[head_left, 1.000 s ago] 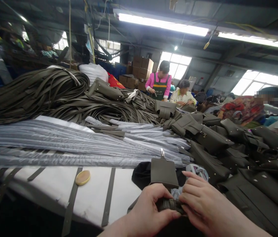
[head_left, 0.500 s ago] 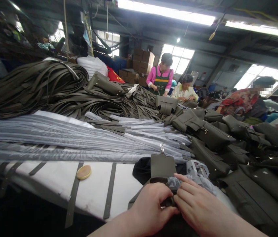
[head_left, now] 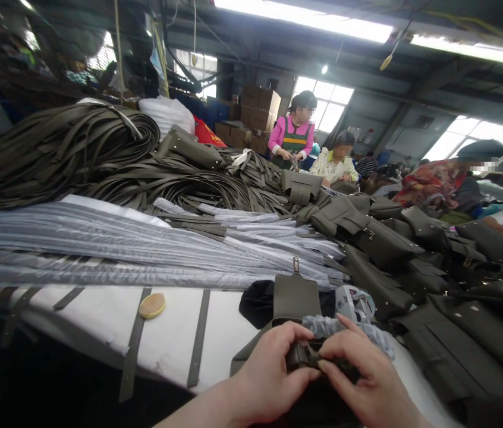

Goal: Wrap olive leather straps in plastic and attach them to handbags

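Note:
My left hand (head_left: 269, 374) and my right hand (head_left: 365, 383) meet at the bottom centre, both pinching a small olive-green leather bag (head_left: 298, 355) with its flap (head_left: 295, 297) standing open and a metal clasp on top. Crumpled clear plastic wrap (head_left: 345, 327) lies just behind my right fingers. The bag rests on the white-covered table (head_left: 100, 321) near its front edge.
Several olive bags (head_left: 380, 244) are heaped on the right. Olive straps (head_left: 77, 148) and plastic-wrapped straps (head_left: 122, 249) are piled on the left. A round tan disc (head_left: 152, 305) lies between loose straps. Other people (head_left: 295, 139) work at the far end.
My hands have drawn a little nearer and turned the bag's edge up between the fingertips. The view has tilted slightly upward.

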The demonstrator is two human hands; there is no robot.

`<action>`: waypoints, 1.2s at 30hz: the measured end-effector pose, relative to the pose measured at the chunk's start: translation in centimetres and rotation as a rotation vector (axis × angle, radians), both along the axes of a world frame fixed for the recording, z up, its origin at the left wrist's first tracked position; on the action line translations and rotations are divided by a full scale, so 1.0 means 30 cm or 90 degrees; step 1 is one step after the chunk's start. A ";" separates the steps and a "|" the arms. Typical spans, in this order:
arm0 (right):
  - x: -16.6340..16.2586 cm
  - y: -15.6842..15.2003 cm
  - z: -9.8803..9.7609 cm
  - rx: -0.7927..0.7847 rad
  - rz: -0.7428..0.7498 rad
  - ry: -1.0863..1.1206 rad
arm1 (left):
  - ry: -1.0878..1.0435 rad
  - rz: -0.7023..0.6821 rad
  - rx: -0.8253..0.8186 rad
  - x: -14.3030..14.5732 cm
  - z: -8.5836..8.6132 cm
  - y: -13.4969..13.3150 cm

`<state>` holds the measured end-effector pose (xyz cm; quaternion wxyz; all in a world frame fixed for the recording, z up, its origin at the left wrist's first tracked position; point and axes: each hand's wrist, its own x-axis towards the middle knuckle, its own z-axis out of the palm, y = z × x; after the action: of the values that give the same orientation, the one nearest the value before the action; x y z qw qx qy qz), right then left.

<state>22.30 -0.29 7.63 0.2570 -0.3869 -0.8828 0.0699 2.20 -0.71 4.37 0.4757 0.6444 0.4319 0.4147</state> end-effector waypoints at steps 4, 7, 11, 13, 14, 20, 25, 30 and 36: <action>-0.007 -0.002 0.033 -0.003 0.047 -0.013 | -0.029 0.018 -0.044 -0.009 -0.003 -0.004; -0.004 0.005 0.060 -0.032 0.104 -0.049 | -0.053 0.013 -0.069 -0.007 -0.011 -0.001; -0.005 0.011 0.066 -0.033 0.151 -0.063 | -0.049 0.011 -0.063 0.004 -0.012 -0.004; -0.011 0.012 0.056 -0.025 0.143 -0.045 | -0.025 0.014 -0.023 0.010 -0.016 -0.011; -0.014 0.012 0.051 -0.022 0.134 -0.035 | -0.010 0.014 0.007 0.012 -0.019 -0.015; -0.031 0.023 0.070 -0.061 0.059 -0.031 | -0.023 0.018 0.044 0.008 -0.035 -0.019; -0.040 0.031 0.125 -0.013 0.023 -0.110 | -0.141 0.094 -0.086 -0.013 -0.016 -0.001; -0.041 0.032 0.121 0.084 0.042 -0.093 | -0.113 0.086 -0.069 -0.029 -0.015 0.009; -0.012 0.044 0.108 0.004 0.085 -0.155 | -0.059 0.075 -0.039 -0.029 -0.013 0.012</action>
<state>21.93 1.03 10.87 0.1440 -0.3322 -0.9314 0.0369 1.34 -0.34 3.97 0.4894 0.5831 0.4587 0.4583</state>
